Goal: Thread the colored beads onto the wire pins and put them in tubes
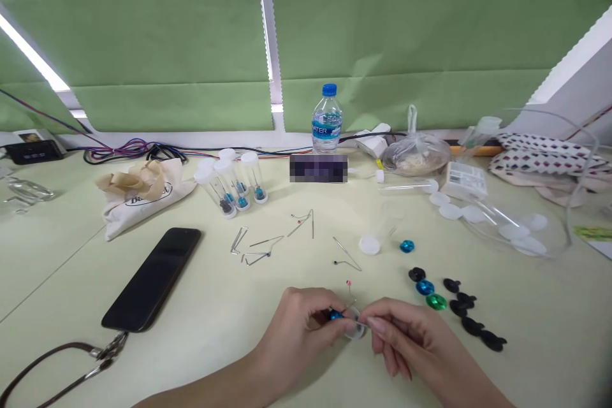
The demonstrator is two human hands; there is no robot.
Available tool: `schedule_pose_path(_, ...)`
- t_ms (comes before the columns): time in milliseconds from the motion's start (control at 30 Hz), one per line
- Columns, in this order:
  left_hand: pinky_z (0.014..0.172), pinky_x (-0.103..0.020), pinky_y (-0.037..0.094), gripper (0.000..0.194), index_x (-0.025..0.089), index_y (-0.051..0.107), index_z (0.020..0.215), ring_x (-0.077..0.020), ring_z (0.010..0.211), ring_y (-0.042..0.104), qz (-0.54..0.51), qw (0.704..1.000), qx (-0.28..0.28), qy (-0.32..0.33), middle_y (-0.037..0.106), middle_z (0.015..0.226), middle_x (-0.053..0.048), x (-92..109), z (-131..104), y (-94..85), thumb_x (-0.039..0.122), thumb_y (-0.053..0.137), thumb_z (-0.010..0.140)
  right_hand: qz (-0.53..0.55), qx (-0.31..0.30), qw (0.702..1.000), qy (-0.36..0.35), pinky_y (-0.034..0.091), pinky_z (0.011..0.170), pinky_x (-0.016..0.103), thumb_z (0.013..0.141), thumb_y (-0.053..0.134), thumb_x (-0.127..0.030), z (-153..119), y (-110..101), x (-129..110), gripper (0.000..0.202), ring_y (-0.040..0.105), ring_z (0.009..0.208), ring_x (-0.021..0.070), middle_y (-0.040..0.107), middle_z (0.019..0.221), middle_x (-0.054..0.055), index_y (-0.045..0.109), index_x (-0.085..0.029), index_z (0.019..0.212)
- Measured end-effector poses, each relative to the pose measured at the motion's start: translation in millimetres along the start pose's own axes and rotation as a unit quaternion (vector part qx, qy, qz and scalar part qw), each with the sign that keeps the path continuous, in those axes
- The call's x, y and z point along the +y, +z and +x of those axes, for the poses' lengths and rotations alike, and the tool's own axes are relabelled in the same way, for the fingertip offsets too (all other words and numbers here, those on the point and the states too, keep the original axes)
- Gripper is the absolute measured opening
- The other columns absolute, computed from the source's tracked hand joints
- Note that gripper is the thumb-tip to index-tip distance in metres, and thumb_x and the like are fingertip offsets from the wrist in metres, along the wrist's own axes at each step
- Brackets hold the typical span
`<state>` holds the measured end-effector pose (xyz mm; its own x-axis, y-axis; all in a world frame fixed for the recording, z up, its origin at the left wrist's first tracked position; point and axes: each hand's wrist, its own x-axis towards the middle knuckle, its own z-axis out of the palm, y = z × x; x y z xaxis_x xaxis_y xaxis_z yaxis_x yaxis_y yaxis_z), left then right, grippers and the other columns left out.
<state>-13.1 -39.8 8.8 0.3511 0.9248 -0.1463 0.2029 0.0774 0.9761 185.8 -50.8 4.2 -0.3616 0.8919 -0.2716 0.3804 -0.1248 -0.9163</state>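
At the lower centre of the frame, the left hand point(297, 322)'s fingers pinch a blue disc point(336, 315); the right hand point(412, 336)'s pinch a wire point(361, 324). A loose pinch could drop either.

A small workroom or craft corner is suggested, though whether it is housed in an office, a workshop or a home cannot be told. A pale tabletop point(229, 287) is set against a backing hung with green sheets point(406, 32), between which bright strips are left uncovered. Light handwork is indicated by the bent metal rods point(313, 224), capped clear tubes point(255, 180), shiny coloured pieces point(425, 287) and black pieces point(472, 326) that are spread about. Everyday belongings are mixed in (a phone point(153, 280) and a water bottle point(327, 124) among them), and cables point(119, 152) are bundled along the back edge.
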Motion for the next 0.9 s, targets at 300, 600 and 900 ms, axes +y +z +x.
schedule_pose_path(300,0.054,-0.022,0.039,0.019,0.013,0.068,0.069,-0.0092,0.053,0.049,-0.089,0.995,-0.003,-0.049,0.059,0.057,0.0,-5.1,6.6,-1.8,0.03,0.068,0.076,-0.421,0.139,0.82,-0.362,0.057,0.068,0.029,0.097,0.036,-0.016,-4.5,-10.8,18.2,0.034,0.07,0.077,0.0183,0.071,0.107,0.008,0.061,-0.025,0.12)
schedule_pose_path(600,0.056,-0.023,0.043,0.012,0.013,0.07,0.07,-0.0088,0.054,0.051,-0.154,0.986,-0.015,-0.067,0.065,0.066,-0.002,-6.6,2.1,3.4,0.023,0.076,0.067,-0.492,0.104,0.753,-0.424,0.055,0.066,0.033,0.094,0.031,-0.01,-19.4,-8.9,24.2,0.04,0.069,0.084,0.0242,0.072,0.098,0.016,0.058,-0.007,0.124)
schedule_pose_path(900,0.061,-0.023,0.044,0.007,0.016,0.075,0.077,-0.0124,0.062,0.058,-0.005,0.999,-0.021,0.033,0.072,0.074,-0.004,-2.9,-2.0,1.4,0.021,0.069,0.076,0.013,-0.064,0.997,0.031,0.044,0.041,0.018,0.088,0.054,-0.044,4.6,-0.5,2.2,0.038,0.053,0.042,0.0086,0.054,0.055,-0.002,0.062,-0.016,0.065)
